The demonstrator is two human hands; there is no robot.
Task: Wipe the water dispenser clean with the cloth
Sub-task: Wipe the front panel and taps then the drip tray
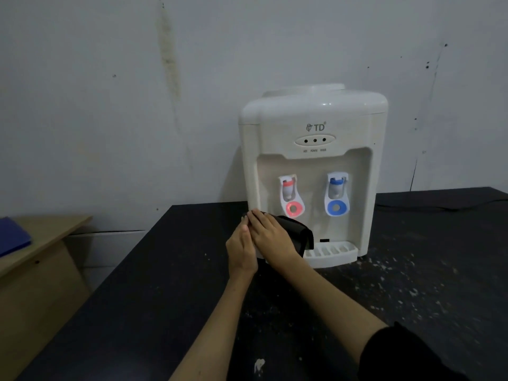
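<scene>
Here both hands, left hand (242, 250) and right hand (270, 235), press flat on the cloth (298, 229) at the water dispenser (313, 171) corner; it may slip or bump the red tap (290, 198)

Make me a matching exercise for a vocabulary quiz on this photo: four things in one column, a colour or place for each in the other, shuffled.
Things:
1. cloth
2. left tap
3. right tap
4. drip tray

Descriptions:
A. blue
B. at the foot of the water dispenser, white
C. black, under the right hand
D. red

Pairs: 1-C, 2-D, 3-A, 4-B
</scene>
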